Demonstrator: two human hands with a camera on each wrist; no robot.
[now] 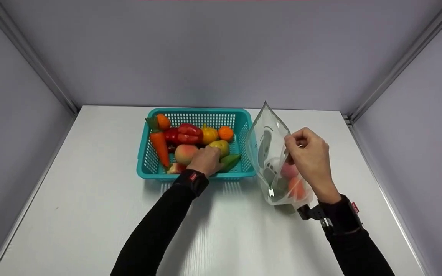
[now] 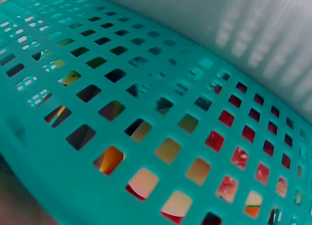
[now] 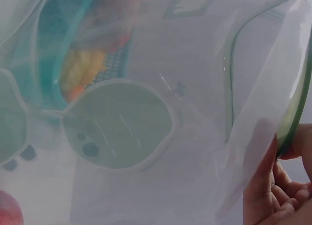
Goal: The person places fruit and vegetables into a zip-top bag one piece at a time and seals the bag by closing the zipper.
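A teal mesh basket (image 1: 198, 112) full of toy fruit and vegetables stands mid-table. My left hand (image 1: 207, 157) reaches into its near side, fingers curled over a yellow-green fruit (image 1: 223, 146), beside a peach (image 1: 184, 153) and a green vegetable (image 1: 231, 161). The left wrist view shows only the basket wall (image 2: 146, 88), with coloured pieces behind the holes. My right hand (image 1: 307, 151) pinches the rim of a clear zip bag (image 1: 267, 142) and holds it upright, mouth towards the basket. Inside lie a pink fruit (image 1: 289, 170) and an orange fruit (image 1: 297, 188). The bag (image 3: 146, 88) fills the right wrist view, my fingers (image 3: 280, 195) on its edge.
Also in the basket are a carrot (image 1: 159, 147), a red pepper (image 1: 186, 134), a yellow piece (image 1: 209, 135) and a small orange (image 1: 225, 133). The white table (image 1: 90, 191) is closed in by grey walls on the left, back and right.
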